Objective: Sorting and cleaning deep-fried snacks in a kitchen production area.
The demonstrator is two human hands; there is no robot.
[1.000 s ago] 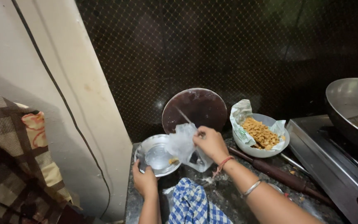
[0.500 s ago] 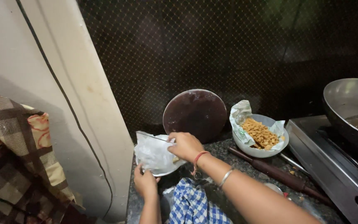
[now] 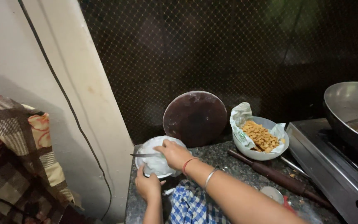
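The left hand [image 3: 147, 186] gripped the near rim of a small bowl [image 3: 159, 159], fingers curled under it. The right hand [image 3: 174, 153] pressed a plastic bag [image 3: 156, 164] into the bowl, fingers together. Just behind stood a round board [image 3: 195, 118].

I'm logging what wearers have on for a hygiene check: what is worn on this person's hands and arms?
Both forearms are bare, with no sleeves or gloves in view. The right hand has a thin red thread band at the wrist and a slim silver bangle a little further up the forearm. The left hand shows nothing worn.
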